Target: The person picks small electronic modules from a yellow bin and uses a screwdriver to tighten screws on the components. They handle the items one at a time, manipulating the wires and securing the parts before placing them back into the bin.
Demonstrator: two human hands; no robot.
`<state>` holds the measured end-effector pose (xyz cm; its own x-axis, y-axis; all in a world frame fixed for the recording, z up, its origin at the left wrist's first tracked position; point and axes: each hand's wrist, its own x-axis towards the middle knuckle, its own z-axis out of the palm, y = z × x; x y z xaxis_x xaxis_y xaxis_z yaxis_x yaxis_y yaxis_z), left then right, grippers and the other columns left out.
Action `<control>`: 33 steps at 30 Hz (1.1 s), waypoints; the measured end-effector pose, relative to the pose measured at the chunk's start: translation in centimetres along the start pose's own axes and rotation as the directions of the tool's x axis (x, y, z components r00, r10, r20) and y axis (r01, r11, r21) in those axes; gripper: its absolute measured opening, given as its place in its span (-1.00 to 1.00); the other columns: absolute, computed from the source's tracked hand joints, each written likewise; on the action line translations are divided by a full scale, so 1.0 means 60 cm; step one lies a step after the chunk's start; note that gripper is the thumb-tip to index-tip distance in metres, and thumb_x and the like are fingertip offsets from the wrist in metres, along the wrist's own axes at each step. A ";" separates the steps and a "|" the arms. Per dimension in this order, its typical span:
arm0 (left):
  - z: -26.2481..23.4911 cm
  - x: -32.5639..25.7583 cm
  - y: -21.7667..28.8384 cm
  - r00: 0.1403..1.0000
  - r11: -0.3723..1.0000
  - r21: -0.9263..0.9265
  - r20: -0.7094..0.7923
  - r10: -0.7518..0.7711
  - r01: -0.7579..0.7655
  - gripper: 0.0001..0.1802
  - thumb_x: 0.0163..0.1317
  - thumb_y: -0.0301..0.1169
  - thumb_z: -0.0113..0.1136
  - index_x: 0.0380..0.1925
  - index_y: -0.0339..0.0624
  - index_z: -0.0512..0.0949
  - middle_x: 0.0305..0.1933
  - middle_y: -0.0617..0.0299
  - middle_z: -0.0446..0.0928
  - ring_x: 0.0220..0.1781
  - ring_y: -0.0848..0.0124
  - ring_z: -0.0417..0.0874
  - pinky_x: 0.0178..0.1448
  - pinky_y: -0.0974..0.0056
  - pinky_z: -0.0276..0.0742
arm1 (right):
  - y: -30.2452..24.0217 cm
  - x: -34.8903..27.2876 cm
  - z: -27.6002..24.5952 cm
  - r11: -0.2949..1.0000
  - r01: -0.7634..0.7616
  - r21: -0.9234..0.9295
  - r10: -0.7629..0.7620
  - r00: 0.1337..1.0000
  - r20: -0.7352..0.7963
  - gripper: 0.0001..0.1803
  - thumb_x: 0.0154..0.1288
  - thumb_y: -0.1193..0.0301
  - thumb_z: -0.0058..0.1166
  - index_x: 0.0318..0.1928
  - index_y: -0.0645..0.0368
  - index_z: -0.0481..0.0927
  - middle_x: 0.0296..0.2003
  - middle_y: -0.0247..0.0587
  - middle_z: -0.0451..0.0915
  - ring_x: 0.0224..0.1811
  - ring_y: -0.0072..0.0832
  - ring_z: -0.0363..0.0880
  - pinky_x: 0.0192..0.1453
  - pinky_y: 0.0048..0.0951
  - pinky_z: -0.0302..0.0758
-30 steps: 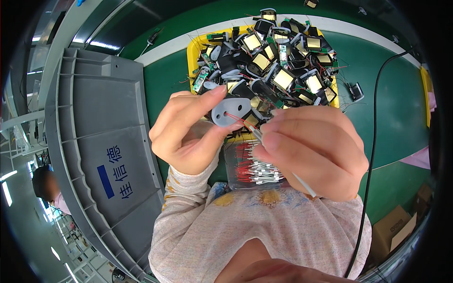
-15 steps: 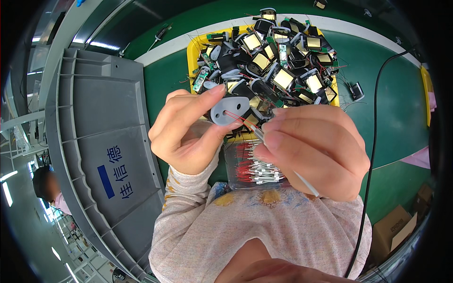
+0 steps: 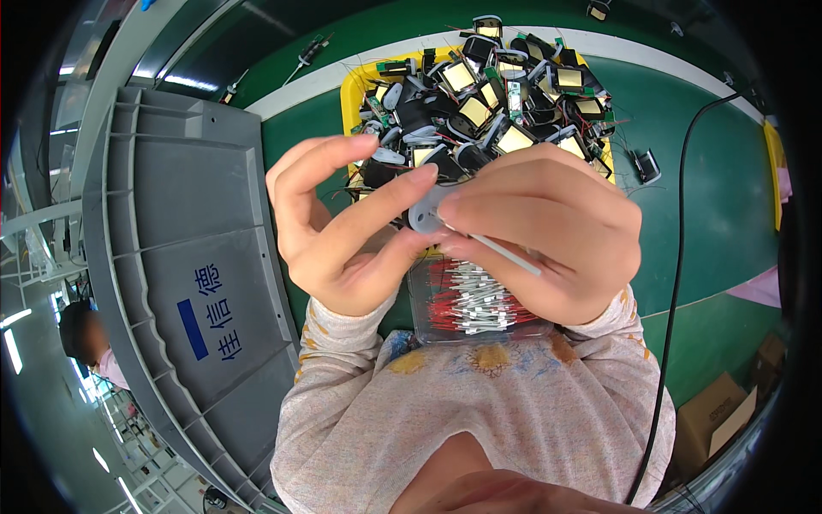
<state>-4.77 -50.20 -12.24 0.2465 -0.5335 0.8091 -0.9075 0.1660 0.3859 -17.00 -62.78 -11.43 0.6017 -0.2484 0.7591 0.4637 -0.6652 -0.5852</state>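
Note:
Above the yellow tray my left hand (image 3: pixel 347 227) pinches a small grey oval plastic housing (image 3: pixel 419 216) between thumb and index finger, its other fingers raised apart. A hole shows in the housing's face. My right hand (image 3: pixel 548 227) comes against it from the right, with thumb and fingers closed on a thin white tube-like strip (image 3: pixel 505 254). The strip's inner end meets the housing near the fingertips, which hide the contact. Below my hands a clear plastic box (image 3: pixel 419 295) holds many red wires with white ends (image 3: pixel 471 295).
A yellow tray (image 3: pixel 349 94) is heaped with black-and-grey housings, yellow pads and green circuit boards. One black part (image 3: pixel 646 166) lies alone on the green table (image 3: pixel 702 223). A big grey crate (image 3: pixel 201 231) stands left. A black cable (image 3: pixel 682 214) runs down the right, near cardboard boxes (image 3: pixel 719 415).
My right hand has moved left and up against the housing, bringing the white strip with it. The red wires between them are now hidden. My left fingers have spread and the housing is turned.

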 end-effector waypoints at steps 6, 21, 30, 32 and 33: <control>0.006 -0.019 0.014 0.951 0.831 -0.475 0.043 -0.307 0.290 -0.54 -0.32 -0.40 0.42 -0.34 -0.40 0.57 -0.26 -0.06 0.54 -0.26 0.23 0.58 -0.16 0.30 0.49 | -0.009 0.004 -0.013 0.997 -0.074 0.029 0.073 0.997 0.023 -0.76 -0.27 0.61 0.24 -0.42 0.32 0.61 -0.55 -0.18 0.51 -0.56 -0.40 0.46 -0.50 -0.51 0.35; 0.003 -0.023 0.014 0.991 0.913 -0.393 -0.036 -0.131 0.106 -0.52 -0.45 -0.36 0.44 -0.42 -0.39 0.58 -0.46 0.08 0.58 -0.49 0.32 0.56 -0.39 0.36 0.37 | -0.031 -0.019 0.009 0.902 0.204 -0.380 -0.228 0.974 -0.018 -0.58 -0.59 0.53 0.10 -0.45 0.29 0.62 -0.63 -0.28 0.37 -0.63 -0.43 0.29 -0.61 -0.51 0.20; -0.017 -0.018 0.017 0.988 0.841 -0.521 0.116 -0.101 0.147 -0.54 -0.43 -0.36 0.44 -0.43 -0.37 0.58 -0.47 0.09 0.57 -0.55 0.35 0.53 -0.45 0.36 0.33 | -0.039 -0.021 0.001 0.981 0.104 -0.163 -0.103 0.995 0.012 -0.62 -0.54 0.57 0.07 -0.46 0.29 0.61 -0.62 -0.29 0.38 -0.62 -0.43 0.27 -0.59 -0.50 0.19; -0.012 -0.018 0.023 0.993 0.881 -0.458 0.052 -0.111 0.122 -0.53 -0.44 -0.35 0.44 -0.43 -0.38 0.58 -0.47 0.09 0.57 -0.55 0.36 0.53 -0.46 0.36 0.32 | -0.041 -0.024 0.007 0.967 0.119 -0.224 -0.124 0.992 -0.007 -0.63 -0.53 0.60 0.07 -0.46 0.29 0.61 -0.62 -0.28 0.39 -0.62 -0.43 0.28 -0.58 -0.50 0.19; -0.011 -0.020 0.023 0.996 0.906 -0.412 0.031 -0.089 0.094 -0.53 -0.44 -0.36 0.44 -0.42 -0.38 0.58 -0.47 0.09 0.57 -0.55 0.35 0.53 -0.46 0.36 0.32 | -0.041 -0.026 0.010 0.960 0.123 -0.251 -0.132 0.991 -0.017 -0.65 -0.51 0.62 0.07 -0.47 0.30 0.60 -0.61 -0.27 0.40 -0.62 -0.43 0.28 -0.57 -0.50 0.19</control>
<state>-6.11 -48.78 -12.37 0.3155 -0.5714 0.7576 -0.6595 0.4420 0.6080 -18.70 -60.35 -11.34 0.5240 -0.1707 0.8344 0.3564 -0.8459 -0.3969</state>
